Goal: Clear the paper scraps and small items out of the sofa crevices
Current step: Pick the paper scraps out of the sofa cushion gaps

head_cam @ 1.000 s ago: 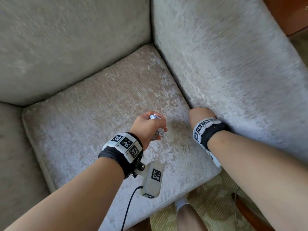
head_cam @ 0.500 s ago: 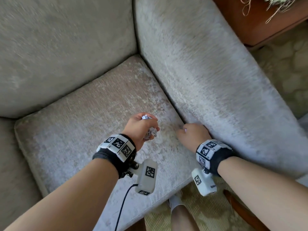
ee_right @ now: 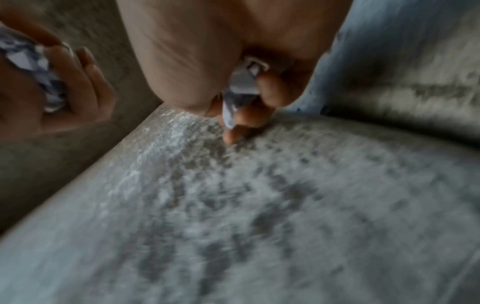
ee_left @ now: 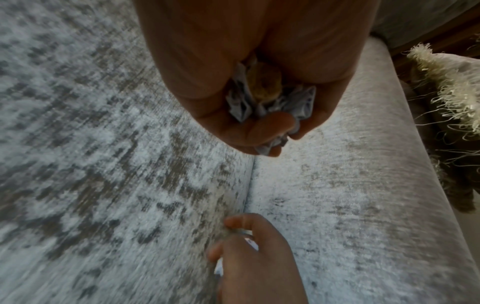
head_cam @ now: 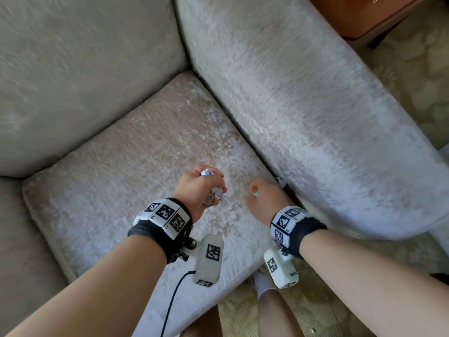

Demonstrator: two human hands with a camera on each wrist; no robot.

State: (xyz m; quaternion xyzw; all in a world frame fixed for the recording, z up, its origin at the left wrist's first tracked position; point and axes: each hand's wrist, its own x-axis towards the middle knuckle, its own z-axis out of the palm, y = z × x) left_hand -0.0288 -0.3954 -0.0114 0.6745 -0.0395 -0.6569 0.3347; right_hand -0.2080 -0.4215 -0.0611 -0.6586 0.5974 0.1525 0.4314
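Over the beige seat cushion (head_cam: pixel 121 166), my left hand (head_cam: pixel 206 183) grips a wad of crumpled paper scraps (head_cam: pixel 215 196). The left wrist view shows the same wad (ee_left: pixel 301 102) bunched in the curled fingers. Just beside the crevice (head_cam: pixel 243 127) between cushion and armrest (head_cam: pixel 315 105), my right hand (head_cam: pixel 257 190) pinches a small white paper scrap (ee_right: pixel 241 86) between thumb and fingers. A bit of white paper (head_cam: pixel 281 182) peeks out past that hand at the crevice. The two hands are about a hand's width apart.
The sofa back (head_cam: pixel 85 57) rises behind the cushion. Wooden furniture (head_cam: pixel 352 15) and patterned carpet (head_cam: pixel 413 81) lie beyond the armrest. A fringed cushion (ee_left: pixel 454 82) sits past the armrest. My socked foot (head_cam: pixel 263 283) stands below the seat's front edge.
My right hand has come up out of the armrest crevice and moved left towards the left hand, now pinching a paper scrap. The left hand stays put with its wad.
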